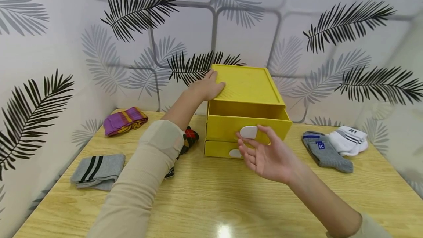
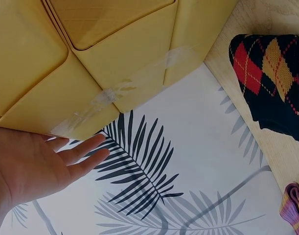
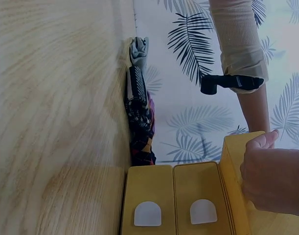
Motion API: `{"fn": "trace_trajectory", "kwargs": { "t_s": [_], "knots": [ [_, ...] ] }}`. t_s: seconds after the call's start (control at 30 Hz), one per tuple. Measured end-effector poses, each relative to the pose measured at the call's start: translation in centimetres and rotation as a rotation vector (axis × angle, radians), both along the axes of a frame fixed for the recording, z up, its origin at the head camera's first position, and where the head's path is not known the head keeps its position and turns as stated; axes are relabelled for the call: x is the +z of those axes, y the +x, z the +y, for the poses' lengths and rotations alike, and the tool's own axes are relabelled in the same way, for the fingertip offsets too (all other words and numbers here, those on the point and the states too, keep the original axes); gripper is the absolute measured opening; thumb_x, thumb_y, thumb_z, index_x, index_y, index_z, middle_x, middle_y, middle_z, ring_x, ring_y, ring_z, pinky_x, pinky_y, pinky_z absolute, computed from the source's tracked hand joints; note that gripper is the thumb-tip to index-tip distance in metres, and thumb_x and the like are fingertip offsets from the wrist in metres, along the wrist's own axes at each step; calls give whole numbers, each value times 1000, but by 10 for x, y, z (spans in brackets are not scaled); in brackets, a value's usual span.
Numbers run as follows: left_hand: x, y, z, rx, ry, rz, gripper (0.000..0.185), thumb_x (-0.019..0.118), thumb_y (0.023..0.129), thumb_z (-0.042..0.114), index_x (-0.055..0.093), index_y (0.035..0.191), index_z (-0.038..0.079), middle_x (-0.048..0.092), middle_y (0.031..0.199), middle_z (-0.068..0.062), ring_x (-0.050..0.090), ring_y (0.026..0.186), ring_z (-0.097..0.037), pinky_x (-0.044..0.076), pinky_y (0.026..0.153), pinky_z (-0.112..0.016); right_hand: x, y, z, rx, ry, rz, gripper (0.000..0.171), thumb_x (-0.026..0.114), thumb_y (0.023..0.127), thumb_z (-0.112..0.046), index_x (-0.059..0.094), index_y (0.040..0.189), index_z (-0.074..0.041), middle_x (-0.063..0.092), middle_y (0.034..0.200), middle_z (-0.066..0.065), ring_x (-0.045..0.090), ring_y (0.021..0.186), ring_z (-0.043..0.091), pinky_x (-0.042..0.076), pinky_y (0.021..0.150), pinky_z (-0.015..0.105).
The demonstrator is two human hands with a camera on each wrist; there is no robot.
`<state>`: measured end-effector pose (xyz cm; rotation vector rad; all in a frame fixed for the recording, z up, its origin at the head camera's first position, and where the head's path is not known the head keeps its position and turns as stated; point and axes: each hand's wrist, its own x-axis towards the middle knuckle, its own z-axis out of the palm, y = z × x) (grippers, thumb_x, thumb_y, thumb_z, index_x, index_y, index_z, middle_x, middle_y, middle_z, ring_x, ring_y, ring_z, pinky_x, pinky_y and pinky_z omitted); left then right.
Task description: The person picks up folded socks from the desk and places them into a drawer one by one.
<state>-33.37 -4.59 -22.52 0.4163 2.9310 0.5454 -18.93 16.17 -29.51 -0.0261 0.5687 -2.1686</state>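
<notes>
A yellow drawer box (image 1: 244, 83) stands at the back of the table, its top drawer (image 1: 224, 126) pulled partly out. My right hand (image 1: 269, 159) pinches the white drawer tab (image 1: 248, 132) between thumb and index finger, the other fingers loosely bent below. On the left edge of the box's top rests my left hand (image 1: 206, 85). In the left wrist view the left hand's extended fingers (image 2: 83, 169) reach past the box's edge. In the right wrist view, two closed drawers with white tabs (image 3: 148, 214) sit beneath the pulled-out one.
Left on the table lie a purple-and-yellow sock bundle (image 1: 125, 120) and grey socks with black stripes (image 1: 98, 170). Black argyle socks (image 2: 266, 78) are partly hidden by my left arm. Grey socks (image 1: 325, 151) and white socks (image 1: 348, 140) lie right. A patterned wall backs the table.
</notes>
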Motion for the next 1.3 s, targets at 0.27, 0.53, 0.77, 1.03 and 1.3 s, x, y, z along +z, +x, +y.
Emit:
{"fn": "trace_trajectory", "kwargs": {
  "t_s": [0.27, 0.53, 0.77, 1.03, 1.3],
  "knots": [
    [1, 1, -2, -7, 4, 2, 64, 19, 98, 46, -3, 148, 12, -9, 152, -2, 12, 136, -28, 15, 107, -45, 0, 14, 3, 45, -1, 30, 51, 42, 94, -47, 49, 127, -10, 60, 106, 8, 59, 95, 18, 40, 92, 26],
    [2, -1, -2, -10, 15, 3, 64, 19, 98, 46, -3, 148, 12, -9, 152, -2, 11, 136, -28, 14, 106, -46, -1, 29, 4, 82, -2, 62, 53, 37, 95, -49, 50, 129, -10, 60, 107, 8, 58, 98, 18, 39, 94, 27],
    [1, -1, -2, -7, 21, -9, 64, 19, 98, 46, -3, 148, 13, -10, 152, -1, 12, 136, -29, 15, 106, -47, -4, 43, 7, 118, -15, 93, 56, 31, 96, -50, 51, 130, -11, 60, 108, 8, 58, 101, 18, 39, 93, 26],
    [1, 0, -1, -9, 17, -10, 64, 19, 98, 45, -3, 148, 12, -9, 152, -1, 11, 136, -28, 14, 106, -47, -6, 55, 12, 121, 8, 99, 57, 28, 96, -51, 53, 128, -12, 61, 108, 7, 58, 100, 17, 41, 91, 26],
    [1, 0, 0, -12, 18, -24, 64, 19, 98, 45, -4, 148, 12, -11, 152, -1, 9, 137, -27, 14, 107, -46, -6, 63, 11, 142, 17, 104, 56, 25, 96, -51, 54, 127, -14, 60, 109, 6, 58, 99, 17, 42, 90, 26]
  ]
}}
